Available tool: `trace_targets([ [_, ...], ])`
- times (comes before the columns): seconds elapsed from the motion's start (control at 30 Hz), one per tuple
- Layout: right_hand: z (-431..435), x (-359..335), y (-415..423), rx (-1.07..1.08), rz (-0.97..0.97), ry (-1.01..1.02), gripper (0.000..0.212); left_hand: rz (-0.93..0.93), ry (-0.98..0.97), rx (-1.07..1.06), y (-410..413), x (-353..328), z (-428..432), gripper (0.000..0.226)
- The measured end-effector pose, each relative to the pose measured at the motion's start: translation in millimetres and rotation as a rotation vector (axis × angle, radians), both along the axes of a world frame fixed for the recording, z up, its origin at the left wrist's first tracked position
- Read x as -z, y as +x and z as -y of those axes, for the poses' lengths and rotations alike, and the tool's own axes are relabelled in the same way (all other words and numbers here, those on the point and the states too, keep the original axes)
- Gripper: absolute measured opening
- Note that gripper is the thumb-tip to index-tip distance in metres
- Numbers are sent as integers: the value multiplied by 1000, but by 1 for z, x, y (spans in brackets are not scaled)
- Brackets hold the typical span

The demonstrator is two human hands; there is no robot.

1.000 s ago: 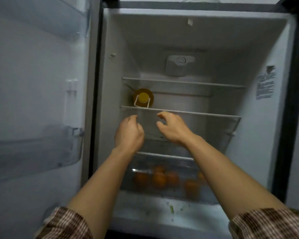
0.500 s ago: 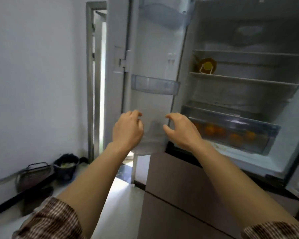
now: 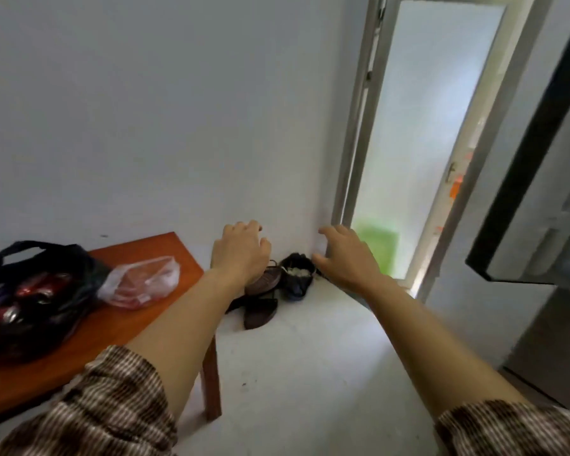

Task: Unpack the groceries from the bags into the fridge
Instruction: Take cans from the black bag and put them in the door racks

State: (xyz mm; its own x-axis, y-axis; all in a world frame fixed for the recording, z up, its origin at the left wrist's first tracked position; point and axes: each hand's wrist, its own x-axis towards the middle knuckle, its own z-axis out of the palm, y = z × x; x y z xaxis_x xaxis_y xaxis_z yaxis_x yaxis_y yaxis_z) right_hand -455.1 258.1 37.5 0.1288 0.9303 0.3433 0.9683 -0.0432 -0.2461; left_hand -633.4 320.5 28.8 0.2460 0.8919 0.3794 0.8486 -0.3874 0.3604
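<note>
A black plastic bag with red and purple packets inside sits on a reddish-brown wooden table at the lower left. Beside it lies a clear plastic bag holding something pink and red. My left hand hovers in mid-air to the right of the table, fingers curled loosely, holding nothing. My right hand is stretched forward with fingers apart, also empty. The open fridge door shows at the right edge; the fridge's inside is out of view.
Dark shoes and a small black bin sit on the white floor in the corner by the wall. A narrow doorway with frosted glass stands behind them. The fridge's lower brown front is at the right.
My view has swung left from the fridge's shelves to the table with the bags. Both hands have stayed empty and held out in front of me.
</note>
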Motion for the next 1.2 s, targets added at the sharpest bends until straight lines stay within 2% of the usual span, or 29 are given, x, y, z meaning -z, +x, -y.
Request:
trace_targets([
  [0.17,-99,25,-149,-107,-23,-28,58,-40,-75,-165,-146,20,-73,43],
  [0.37,-205,57,-286,-228,-53,-113,56,24,-149,-299,-270,54,-150,44],
  [0.53,-289,96,-368,-323,-37,-177,57,47,-174,-374,-352,89,-216,42],
  [0.83,-411,162,-480,-489,-50,-333,48,40,-331,-513,-476,162,-321,42],
  [1.03,-453,201,-539,-571,27,-393,50,6,-381,-466,-548,215,-361,33],
  [1.2,-468,239,-587,-564,77,-461,45,-71,-430,-234,-603,260,-378,42],
])
